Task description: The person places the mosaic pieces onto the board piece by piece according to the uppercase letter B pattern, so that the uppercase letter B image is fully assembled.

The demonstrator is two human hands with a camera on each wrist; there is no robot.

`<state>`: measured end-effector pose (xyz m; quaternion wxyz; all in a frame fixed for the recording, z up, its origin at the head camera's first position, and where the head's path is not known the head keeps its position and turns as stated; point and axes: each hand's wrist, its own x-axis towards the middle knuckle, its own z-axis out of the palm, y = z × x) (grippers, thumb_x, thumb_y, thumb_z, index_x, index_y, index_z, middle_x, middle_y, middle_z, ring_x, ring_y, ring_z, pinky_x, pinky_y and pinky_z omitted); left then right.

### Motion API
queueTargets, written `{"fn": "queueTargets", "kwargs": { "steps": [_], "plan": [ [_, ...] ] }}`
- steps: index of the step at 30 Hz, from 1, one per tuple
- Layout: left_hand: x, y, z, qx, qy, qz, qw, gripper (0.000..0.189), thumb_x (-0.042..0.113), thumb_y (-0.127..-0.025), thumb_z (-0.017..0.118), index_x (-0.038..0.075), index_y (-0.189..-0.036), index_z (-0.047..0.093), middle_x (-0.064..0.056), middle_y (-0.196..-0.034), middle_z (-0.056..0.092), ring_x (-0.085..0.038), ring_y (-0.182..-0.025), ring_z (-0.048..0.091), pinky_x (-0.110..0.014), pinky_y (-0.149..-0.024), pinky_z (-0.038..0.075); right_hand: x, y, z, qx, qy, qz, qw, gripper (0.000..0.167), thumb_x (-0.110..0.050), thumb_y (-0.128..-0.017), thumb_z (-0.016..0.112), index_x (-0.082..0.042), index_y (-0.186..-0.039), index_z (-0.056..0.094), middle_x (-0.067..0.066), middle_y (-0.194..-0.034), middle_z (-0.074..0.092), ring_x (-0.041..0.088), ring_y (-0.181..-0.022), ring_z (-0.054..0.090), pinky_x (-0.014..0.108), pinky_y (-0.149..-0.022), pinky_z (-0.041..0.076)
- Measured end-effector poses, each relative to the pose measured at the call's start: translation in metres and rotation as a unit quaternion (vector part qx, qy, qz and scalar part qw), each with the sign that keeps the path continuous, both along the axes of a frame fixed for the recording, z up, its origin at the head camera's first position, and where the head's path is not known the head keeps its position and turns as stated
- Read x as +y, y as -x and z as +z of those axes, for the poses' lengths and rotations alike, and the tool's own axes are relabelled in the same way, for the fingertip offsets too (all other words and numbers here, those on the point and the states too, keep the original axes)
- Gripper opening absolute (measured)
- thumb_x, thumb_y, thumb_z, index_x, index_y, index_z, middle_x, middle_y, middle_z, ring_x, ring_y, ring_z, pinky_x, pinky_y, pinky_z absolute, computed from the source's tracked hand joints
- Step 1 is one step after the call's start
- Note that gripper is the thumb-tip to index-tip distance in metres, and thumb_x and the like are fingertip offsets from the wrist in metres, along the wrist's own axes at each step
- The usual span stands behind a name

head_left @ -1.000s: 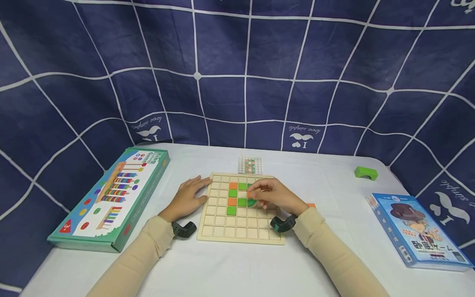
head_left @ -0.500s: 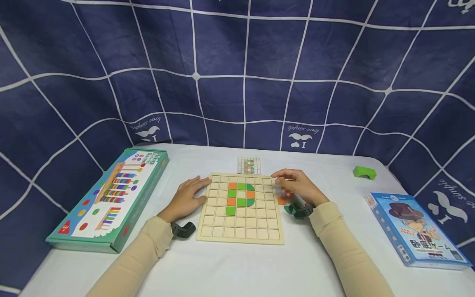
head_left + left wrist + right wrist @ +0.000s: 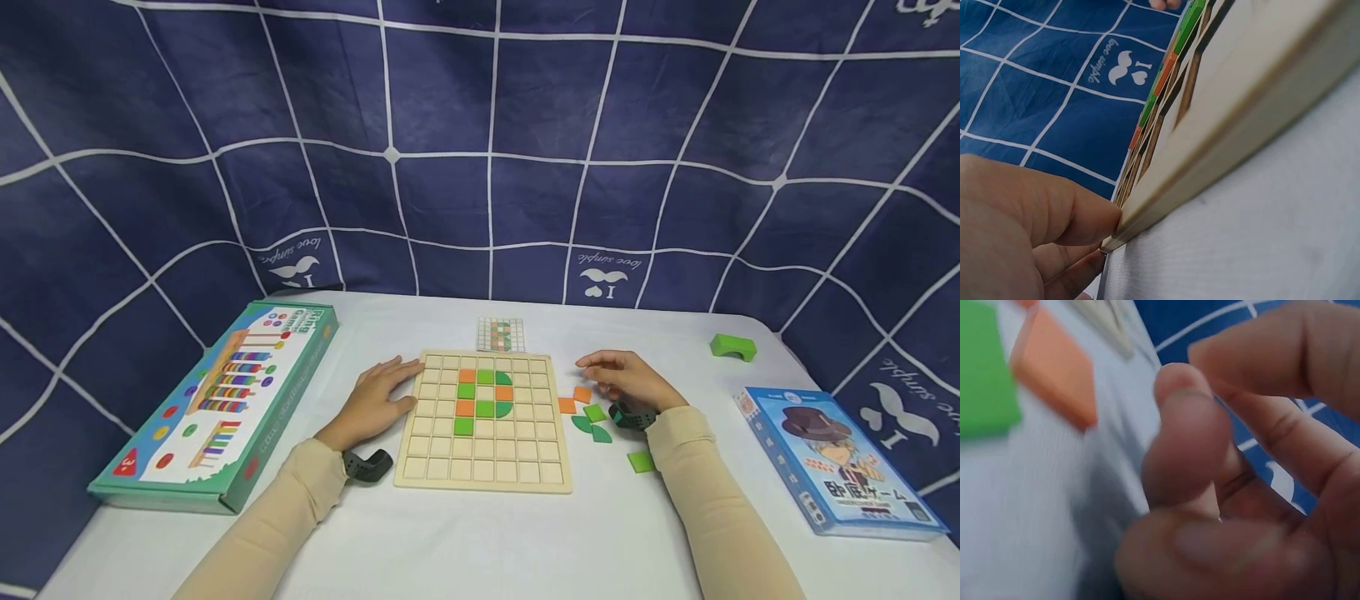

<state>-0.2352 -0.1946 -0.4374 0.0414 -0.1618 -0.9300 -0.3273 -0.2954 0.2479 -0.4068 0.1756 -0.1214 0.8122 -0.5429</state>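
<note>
A wooden grid board [image 3: 483, 471] lies mid-table. Set in its cells are orange squares [image 3: 465, 408], green squares [image 3: 464, 427] and dark green quarter-round tiles [image 3: 504, 409]. My left hand [image 3: 377, 402] rests at the board's left side; in the left wrist view its thumb [image 3: 1085, 215] touches the board's edge. To the right of the board, my right hand [image 3: 626, 379] hovers above the table with loosely bent fingers and nothing visible in them. Nearest to it are loose tiles: orange squares [image 3: 582, 394], a green square [image 3: 595, 413] and dark green quarter-rounds [image 3: 602, 434].
A small printed pattern card [image 3: 501, 334] lies behind the board. At the left is a ring game box [image 3: 225, 400]; a blue game box [image 3: 843, 467] lies at the right. A green arch block [image 3: 733, 347] sits far right, and another green tile [image 3: 641, 462] lies near the right sleeve.
An orange square now fills the cell between the quarter-rounds. My right hand has left the board and moved right, past the loose tiles. The left hand has stayed put.
</note>
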Motion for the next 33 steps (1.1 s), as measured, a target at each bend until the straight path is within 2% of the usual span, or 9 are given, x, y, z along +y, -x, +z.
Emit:
{"fn": "queueTargets", "kwargs": {
  "steps": [3,6,9,13,16,19,21,27,33],
  "plan": [
    [-0.001,0.0,-0.001,0.003,-0.002,-0.002,1.0,0.058,0.015,-0.1,0.063,0.001,-0.156,0.056,-0.02,-0.163,0.051,-0.046,-0.159,0.031,-0.064,-0.131,0.014,0.004,0.002,-0.003,0.013,-0.009,0.018,0.9997,0.038,0.001,-0.101,0.063,0.015,-0.137,0.062,0.003,-0.097,0.065,0.009,-0.062,0.045,0.02,-0.056,0.039],
    [-0.001,0.0,-0.001,0.0,-0.001,0.0,1.0,0.058,0.015,-0.1,0.063,0.001,-0.156,0.055,-0.02,-0.164,0.051,-0.046,-0.16,0.031,-0.063,-0.131,0.014,0.004,0.002,-0.003,0.041,-0.031,0.044,0.9977,0.042,0.008,-0.091,0.06,0.014,-0.132,0.066,0.008,-0.107,0.07,0.009,-0.062,0.047,0.02,-0.058,0.042],
    [0.0,0.0,0.001,-0.007,0.001,0.003,1.0,0.058,0.013,-0.1,0.063,0.001,-0.157,0.055,-0.019,-0.164,0.05,-0.045,-0.16,0.03,-0.063,-0.132,0.013,0.002,0.001,-0.002,0.073,-0.064,0.07,0.9928,0.046,0.009,-0.082,0.061,0.011,-0.127,0.071,0.013,-0.113,0.072,0.012,-0.077,0.055,0.022,-0.07,0.049],
    [0.0,-0.001,0.001,-0.005,0.002,0.003,1.0,0.057,0.013,-0.101,0.063,0.002,-0.157,0.055,-0.019,-0.164,0.051,-0.044,-0.16,0.03,-0.063,-0.132,0.013,-0.002,0.0,-0.002,0.108,-0.093,0.095,0.9852,0.045,0.009,-0.079,0.062,0.009,-0.122,0.075,0.016,-0.117,0.076,0.019,-0.102,0.058,0.029,-0.091,0.049],
    [0.0,0.0,0.001,-0.002,0.002,0.003,1.0,0.057,0.014,-0.101,0.062,0.001,-0.157,0.055,-0.019,-0.164,0.051,-0.044,-0.16,0.031,-0.063,-0.132,0.013,-0.004,-0.001,-0.001,0.122,-0.106,0.105,0.9812,0.041,0.009,-0.081,0.064,0.01,-0.12,0.076,0.017,-0.117,0.076,0.022,-0.104,0.057,0.036,-0.098,0.047],
    [0.0,0.0,-0.001,0.0,0.003,0.004,1.0,0.057,0.013,-0.101,0.063,0.001,-0.156,0.055,-0.019,-0.164,0.05,-0.045,-0.16,0.031,-0.063,-0.132,0.014,-0.005,-0.001,-0.001,0.124,-0.115,0.102,0.9803,0.038,0.008,-0.083,0.067,0.01,-0.12,0.075,0.015,-0.113,0.076,0.021,-0.098,0.054,0.036,-0.094,0.046],
    [0.0,0.001,-0.002,-0.001,0.004,0.004,1.0,0.058,0.013,-0.1,0.063,0.001,-0.156,0.055,-0.019,-0.164,0.05,-0.045,-0.16,0.031,-0.063,-0.132,0.014,-0.005,-0.001,-0.002,0.121,-0.12,0.091,0.9812,0.036,0.006,-0.084,0.069,0.01,-0.12,0.075,0.012,-0.106,0.074,0.019,-0.09,0.051,0.032,-0.086,0.044],
    [0.0,0.002,-0.002,-0.006,0.003,0.006,1.0,0.058,0.013,-0.1,0.063,0.001,-0.157,0.055,-0.018,-0.165,0.049,-0.044,-0.161,0.03,-0.062,-0.132,0.013,-0.005,-0.002,-0.002,0.095,-0.118,0.043,0.9875,0.033,0.001,-0.089,0.076,0.011,-0.12,0.072,0.0,-0.082,0.056,0.015,-0.075,0.046,0.023,-0.067,0.039],
    [0.0,0.001,-0.001,-0.005,0.004,0.006,1.0,0.058,0.013,-0.101,0.063,0.001,-0.157,0.055,-0.018,-0.165,0.05,-0.044,-0.16,0.03,-0.063,-0.132,0.013,-0.007,-0.003,-0.001,0.081,-0.118,0.011,0.9896,0.031,-0.002,-0.09,0.079,0.011,-0.117,0.072,0.0,-0.085,0.055,0.013,-0.073,0.047,0.021,-0.062,0.041]
  ]
}}
